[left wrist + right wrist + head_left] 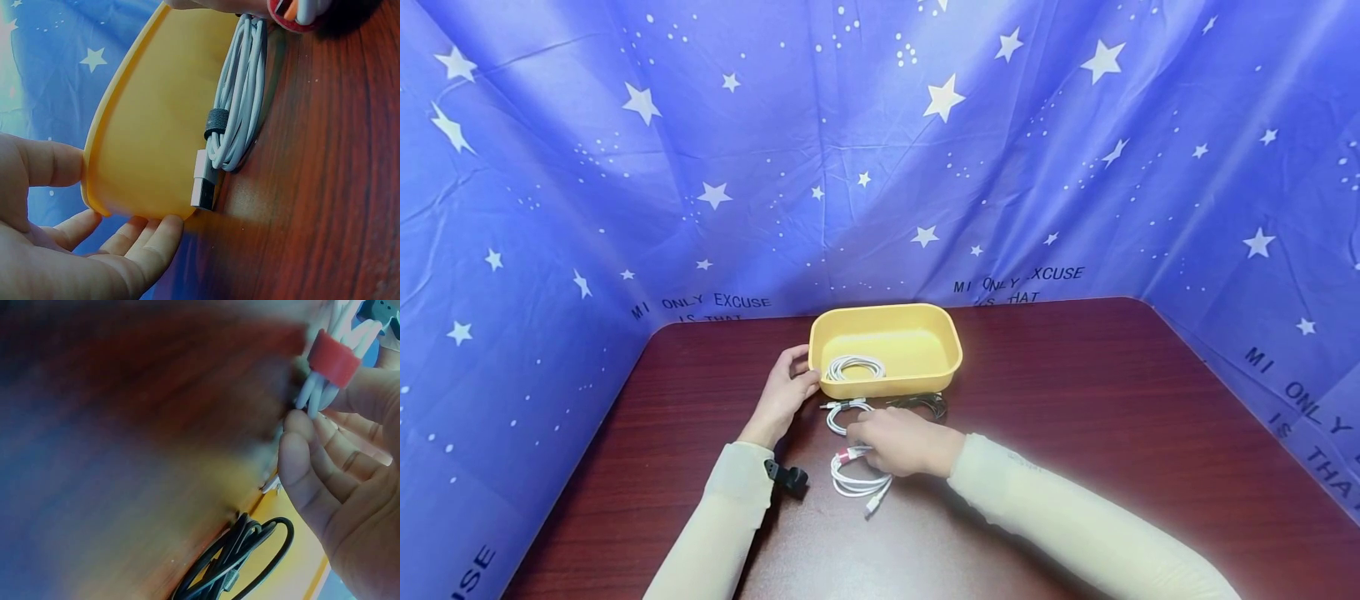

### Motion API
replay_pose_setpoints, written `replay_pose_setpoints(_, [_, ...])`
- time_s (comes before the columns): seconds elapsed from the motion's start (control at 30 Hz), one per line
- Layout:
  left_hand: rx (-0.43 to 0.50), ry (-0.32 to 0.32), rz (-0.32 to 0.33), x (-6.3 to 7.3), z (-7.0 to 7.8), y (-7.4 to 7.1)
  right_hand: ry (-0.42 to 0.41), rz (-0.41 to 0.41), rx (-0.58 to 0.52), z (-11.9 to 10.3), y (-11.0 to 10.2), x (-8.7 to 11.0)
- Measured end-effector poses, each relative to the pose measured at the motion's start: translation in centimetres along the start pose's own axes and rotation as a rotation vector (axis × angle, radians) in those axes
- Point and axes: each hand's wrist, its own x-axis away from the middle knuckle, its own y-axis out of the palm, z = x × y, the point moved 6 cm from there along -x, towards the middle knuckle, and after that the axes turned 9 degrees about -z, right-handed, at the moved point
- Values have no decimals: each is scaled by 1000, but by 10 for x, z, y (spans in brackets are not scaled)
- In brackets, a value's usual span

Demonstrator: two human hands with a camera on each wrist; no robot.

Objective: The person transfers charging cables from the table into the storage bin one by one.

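A yellow bin (887, 387) stands on the table, a coiled white cable (857, 363) inside it. My left hand (786, 396) touches the bin's left end; in the left wrist view its fingers (159, 247) rest against the rim and outer wall, loosely extended. My right hand (902, 440) holds a coiled white cable (859, 482) with a red strap (334, 357), pinched between thumb and fingers in front of the bin. Just beyond that hand lie a white cable (240, 94) with a black tie and USB plug, and a black cable (234, 562), partly hidden.
The dark red wooden table (1075, 400) extends on both sides of the bin. Blue star-printed curtains (827, 150) surround it at the back and sides. A black strap (787, 477) is at the left wrist.
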Motion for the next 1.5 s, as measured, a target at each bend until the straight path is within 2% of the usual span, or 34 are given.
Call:
replay_pose_setpoints(0.63, [3, 21, -5, -1, 0, 0, 14, 30, 14, 3, -4, 5])
replay_pose_setpoints(0.87, [-8, 73, 10, 1, 4, 0, 6, 24, 1, 4, -3, 5])
replay_pose_setpoints(1.13, [11, 21, -1, -1, 1, 1, -15, 29, 22, 3, -3, 4])
replay_pose_setpoints(1.5, [10, 22, 0, -1, 1, 0, -46, 20, -3, 3, -2, 5])
